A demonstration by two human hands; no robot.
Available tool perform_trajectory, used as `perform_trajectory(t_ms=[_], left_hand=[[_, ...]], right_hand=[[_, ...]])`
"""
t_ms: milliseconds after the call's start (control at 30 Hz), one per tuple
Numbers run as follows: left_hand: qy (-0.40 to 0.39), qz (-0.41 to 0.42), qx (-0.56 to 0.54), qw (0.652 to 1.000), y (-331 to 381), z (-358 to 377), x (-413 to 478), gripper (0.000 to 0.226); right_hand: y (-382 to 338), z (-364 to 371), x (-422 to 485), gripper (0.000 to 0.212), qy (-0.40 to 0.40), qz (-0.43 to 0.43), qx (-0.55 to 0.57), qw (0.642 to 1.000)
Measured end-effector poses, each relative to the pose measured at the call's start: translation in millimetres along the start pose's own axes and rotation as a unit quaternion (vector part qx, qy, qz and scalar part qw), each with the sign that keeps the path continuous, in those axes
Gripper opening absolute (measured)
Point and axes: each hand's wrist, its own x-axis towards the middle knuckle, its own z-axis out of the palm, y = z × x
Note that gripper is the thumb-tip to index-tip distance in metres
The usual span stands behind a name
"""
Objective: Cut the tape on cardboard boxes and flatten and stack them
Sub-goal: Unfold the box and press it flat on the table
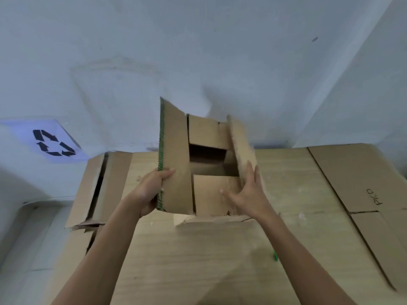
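A pale wooden worktop [198, 260] is standing against a white wall [220, 51], where 1 recycling sign [55, 143] is hanging. 1 open cardboard box [209, 194] is sitting at mid-worktop. The left hand [152, 190] is gripping its green-edged flap [174, 150] with curled fingers [168, 172]. The right hand [246, 194] is pressing flat and straight against the opposite flap. 2 more are lying flattened: the left flattened box [94, 190] and the right flattened box [356, 183].

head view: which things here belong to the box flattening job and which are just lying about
Part of the job: open cardboard box; left hand gripping its green-edged flap; right hand flat against the right flap; flattened PICO box; flattened box at left.
Just lying about: recycling sign; green scrap.
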Motion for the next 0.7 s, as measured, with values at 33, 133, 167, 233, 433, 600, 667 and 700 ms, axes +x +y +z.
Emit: perform_trajectory(t_ms=[33,133,167,233,433,600,667,700], left_hand=[[0.006,-0.007,-0.015,1.000,-4.3,0.5,0.1,0.014],[0.023,-0.022,-0.053,0.998,-14.6,-2.3,0.5,0.021],[0.030,-0.027,-0.062,0.997,-17.5,-4.8,0.4,0.023],[0.041,-0.032,-0.072,0.996,-22.8,-12.1,1.5,0.025],[0.054,-0.036,-0.098,0.993,-36.8,-26.3,-2.0,0.023],[0.070,-0.048,-0.100,0.991,-54.8,-36.4,1.3,0.018],[0.095,-0.057,-0.104,0.988,-65.8,-43.5,2.8,0.009],[0.113,-0.055,-0.097,0.987,-73.8,-48.1,4.0,0.009]], right_hand=[[6.2,5.0,0.8,0.113,-0.013,0.007,0.004,1.000],[22.3,7.3,2.0,0.068,0.007,0.005,0.010,1.000],[22.8,3.9,2.7,0.058,0.034,-0.006,0.014,0.999],[21.3,-6.2,8.5,0.048,0.108,-0.015,0.031,0.994],[52.1,-35.9,31.3,0.081,0.225,-0.012,-0.301,0.927],[52.6,-5.5,51.9,0.065,0.001,-0.138,-0.425,0.894],[43.5,13.2,56.1,0.085,-0.104,-0.139,-0.374,0.911],[37.9,21.9,56.5,0.090,-0.141,-0.128,-0.348,0.918]])
